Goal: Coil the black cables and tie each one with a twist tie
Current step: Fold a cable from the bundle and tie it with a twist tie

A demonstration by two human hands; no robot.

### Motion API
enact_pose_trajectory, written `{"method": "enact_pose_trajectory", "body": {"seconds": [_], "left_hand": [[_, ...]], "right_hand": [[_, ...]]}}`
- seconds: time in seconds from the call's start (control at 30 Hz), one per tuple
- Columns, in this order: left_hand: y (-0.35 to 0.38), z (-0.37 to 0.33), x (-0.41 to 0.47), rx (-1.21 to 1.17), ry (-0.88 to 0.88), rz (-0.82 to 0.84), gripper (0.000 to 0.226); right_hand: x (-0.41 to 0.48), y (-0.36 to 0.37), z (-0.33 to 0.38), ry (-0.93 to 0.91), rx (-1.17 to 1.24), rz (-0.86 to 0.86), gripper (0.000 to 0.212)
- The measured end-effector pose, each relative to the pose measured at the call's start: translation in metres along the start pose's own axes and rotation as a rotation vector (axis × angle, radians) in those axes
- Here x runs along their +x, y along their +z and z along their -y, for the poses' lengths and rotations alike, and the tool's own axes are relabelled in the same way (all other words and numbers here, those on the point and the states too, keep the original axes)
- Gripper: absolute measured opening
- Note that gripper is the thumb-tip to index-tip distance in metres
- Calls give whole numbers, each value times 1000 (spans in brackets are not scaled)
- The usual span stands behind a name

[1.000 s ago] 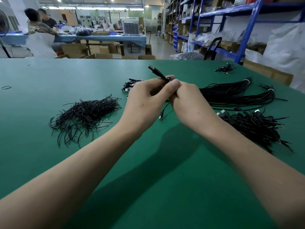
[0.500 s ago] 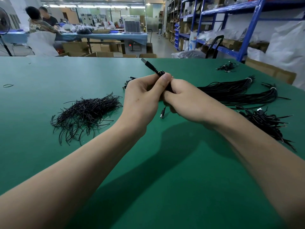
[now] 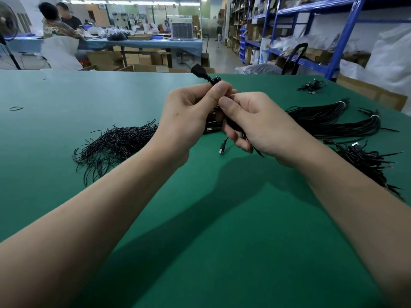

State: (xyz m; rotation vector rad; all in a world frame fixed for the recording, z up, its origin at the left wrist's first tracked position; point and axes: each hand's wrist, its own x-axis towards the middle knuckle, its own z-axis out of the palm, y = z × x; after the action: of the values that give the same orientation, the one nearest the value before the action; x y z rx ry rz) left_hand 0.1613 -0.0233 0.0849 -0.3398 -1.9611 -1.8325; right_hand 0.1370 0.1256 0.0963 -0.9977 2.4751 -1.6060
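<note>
Both hands hold one coiled black cable (image 3: 232,126) above the green table (image 3: 200,218). My left hand (image 3: 189,112) grips the top of the coil between thumb and fingers, and a black plug (image 3: 198,71) sticks up past its thumb. My right hand (image 3: 253,123) pinches the coil from the right, fingers curled round it. A small connector end (image 3: 222,150) hangs below the hands. A heap of loose black twist ties (image 3: 115,145) lies to the left. The twist tie on the held cable is hidden by the fingers.
Long bundles of black cables (image 3: 333,123) lie to the right, with a pile of tied coils (image 3: 369,163) nearer the right edge. A few small cables (image 3: 311,86) sit far right. A rubber band (image 3: 16,108) lies far left. Shelving and people at another table stand beyond.
The hands have risen slightly with the cable. The right thumb has shifted from beside the left thumb to below it, and the plug now points more upright.
</note>
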Motion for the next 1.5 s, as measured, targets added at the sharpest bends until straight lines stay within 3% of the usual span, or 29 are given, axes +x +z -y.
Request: {"method": "enact_pose_trajectory", "body": {"seconds": [0.1,0.2,0.43,0.53,0.63,0.8,0.97,1.27,1.4,1.5], "left_hand": [[-6,-3,4,57,1,49,24],[-15,-6,9,89,-32,116,19],[-22,-10,13,208,-2,97,23],[-37,-14,20,312,-76,261,28],[-63,-13,28,582,-254,497,39],[-86,22,30,1390,-491,663,24],[-86,28,25,1576,-634,646,27],[-84,29,25,1604,-594,777,19],[-88,28,27,1182,-503,782,20],[-79,24,27,710,-445,655,19]], "right_hand": [[2,0,-1,-11,-137,-52,41],[2,5,-1,-27,-229,-126,30],[0,12,3,-49,-220,-176,34],[1,12,-1,-17,-189,-151,34],[2,12,-7,50,-177,-118,34],[-1,18,-15,157,-95,-16,33],[-2,18,-18,217,9,25,32],[-4,18,-22,257,163,17,30],[-4,21,-23,214,178,33,30],[-4,25,-20,162,242,53,29]]}}
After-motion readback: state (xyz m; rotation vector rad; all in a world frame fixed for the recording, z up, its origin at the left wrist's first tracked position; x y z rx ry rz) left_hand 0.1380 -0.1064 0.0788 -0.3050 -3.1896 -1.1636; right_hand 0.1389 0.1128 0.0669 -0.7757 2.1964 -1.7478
